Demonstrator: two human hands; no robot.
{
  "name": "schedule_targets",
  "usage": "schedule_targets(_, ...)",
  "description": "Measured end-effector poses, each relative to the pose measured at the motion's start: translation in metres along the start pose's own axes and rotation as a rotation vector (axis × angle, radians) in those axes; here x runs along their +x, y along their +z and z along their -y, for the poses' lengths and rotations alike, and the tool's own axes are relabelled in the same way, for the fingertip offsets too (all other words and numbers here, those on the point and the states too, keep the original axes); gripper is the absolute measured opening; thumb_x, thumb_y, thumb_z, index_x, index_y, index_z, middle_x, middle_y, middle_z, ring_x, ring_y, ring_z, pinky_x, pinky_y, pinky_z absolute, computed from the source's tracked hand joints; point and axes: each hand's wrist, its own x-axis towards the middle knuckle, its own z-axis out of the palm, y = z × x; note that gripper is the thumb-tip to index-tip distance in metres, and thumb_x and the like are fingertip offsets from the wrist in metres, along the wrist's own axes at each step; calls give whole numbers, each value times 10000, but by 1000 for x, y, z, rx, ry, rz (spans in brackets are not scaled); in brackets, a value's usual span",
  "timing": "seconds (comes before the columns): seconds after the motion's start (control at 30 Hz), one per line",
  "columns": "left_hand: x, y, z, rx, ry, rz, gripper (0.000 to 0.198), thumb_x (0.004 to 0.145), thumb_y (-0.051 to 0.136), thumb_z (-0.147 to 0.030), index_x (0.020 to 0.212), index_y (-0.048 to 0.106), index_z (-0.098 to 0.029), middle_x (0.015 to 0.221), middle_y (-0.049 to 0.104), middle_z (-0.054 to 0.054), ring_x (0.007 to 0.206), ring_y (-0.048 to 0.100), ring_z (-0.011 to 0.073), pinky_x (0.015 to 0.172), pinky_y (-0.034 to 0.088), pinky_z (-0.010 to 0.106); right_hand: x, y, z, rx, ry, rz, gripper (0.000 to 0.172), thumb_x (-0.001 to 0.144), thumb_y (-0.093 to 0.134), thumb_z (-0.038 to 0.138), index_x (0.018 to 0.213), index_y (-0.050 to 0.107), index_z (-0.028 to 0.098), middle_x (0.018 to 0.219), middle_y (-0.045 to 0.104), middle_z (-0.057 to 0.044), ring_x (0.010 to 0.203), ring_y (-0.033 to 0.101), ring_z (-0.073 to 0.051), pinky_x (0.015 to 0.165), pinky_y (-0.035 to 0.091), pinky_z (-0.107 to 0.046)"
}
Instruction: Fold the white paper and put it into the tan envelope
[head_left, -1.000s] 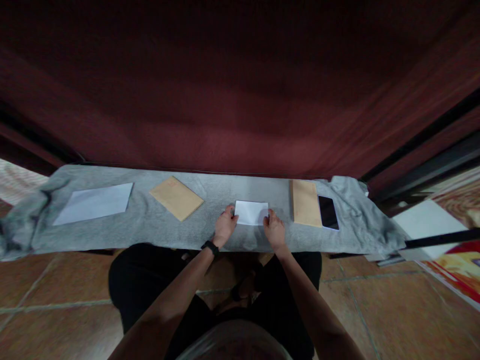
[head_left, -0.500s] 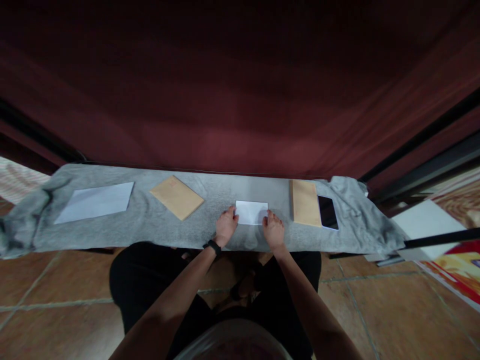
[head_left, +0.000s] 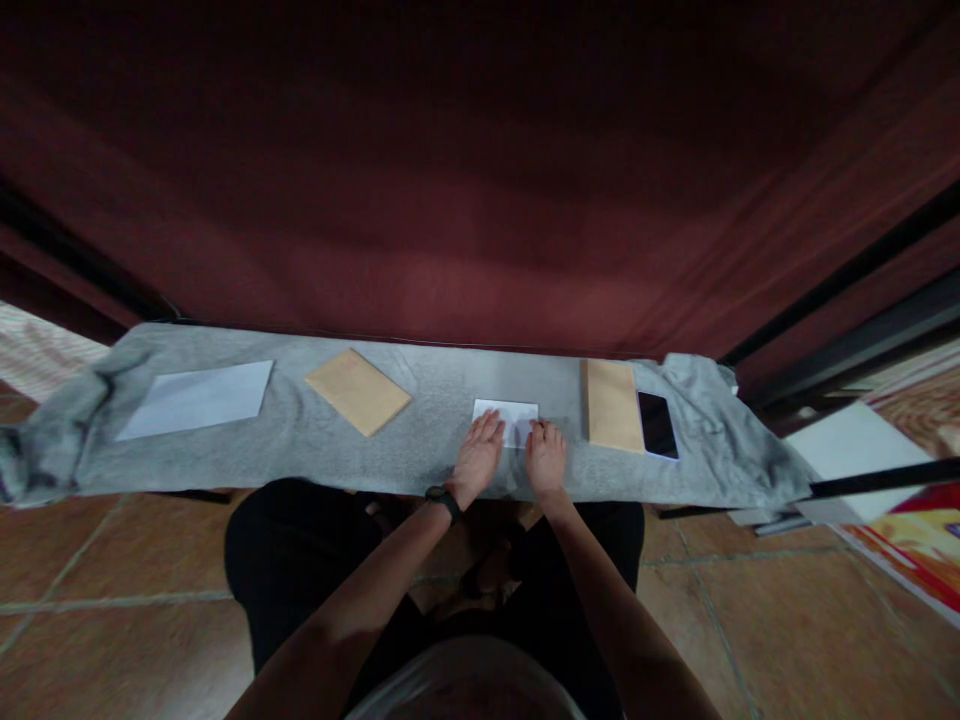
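Observation:
A small white rectangle of folded paper lies on the grey cloth in front of me. My left hand, with a dark watch at the wrist, rests flat over the paper's left part, fingers stretched forward. At the paper's right edge is my right hand, its fingers bent and its thumb on the paper side, holding that edge. Left of my hands a tan envelope lies at a slant. On the right, a stack of tan envelopes touches or nearly touches a dark-screened phone.
A larger white sheet lies at the left of the narrow table, whose grey cloth is bunched at both ends. A dark red panel rises along the far edge. Black frame bars stand at the right.
My left hand has moved from pinching the paper's left edge to lying flat on top of it, farther right. The right hand stays at the right edge.

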Motion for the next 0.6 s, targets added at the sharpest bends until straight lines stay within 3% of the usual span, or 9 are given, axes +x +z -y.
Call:
schedule_targets(0.13, -16, 12, -16, -24, 177, 20, 538, 1025, 344, -413, 1485, 417, -142, 1581, 375, 113, 1485, 286, 230, 1224, 210, 434, -2, 2, 0, 30, -40, -18, 347, 970, 426, 156, 1283, 577, 159, 1297, 594, -157, 1112, 523, -294, 924, 390, -400)
schedule_targets(0.27, -27, 9, -18, -6, 241, 26, 615, 1026, 305, -498, 1518, 364, -134, 1604, 322, 118, 1506, 231, 226, 1239, 150, 437, -3, 3, -4, 67, -37, -28, 343, 967, 429, 164, 1272, 586, 159, 1333, 583, -152, 1171, 503, -299, 958, 394, -420)
schedule_targets(0.43, -30, 4, -14, -1, 278, 31, 645, 1011, 350, -495, 1501, 378, -76, 1580, 356, 162, 1497, 254, 247, 1241, 127, 455, -5, 6, 2, 196, -120, -61, 354, 1003, 381, 207, 1274, 599, 142, 1432, 537, -133, 1344, 426, -278, 1102, 336, -464)
schedule_targets(0.6, -32, 5, -15, -23, 295, 92, 590, 956, 465, -373, 1454, 458, -57, 1475, 489, 211, 1446, 359, 292, 1233, 111, 504, -13, 10, 17, 288, -335, 103, 437, 1050, 313, 296, 1372, 558, 130, 1454, 546, -108, 1386, 434, -191, 1192, 279, -395)
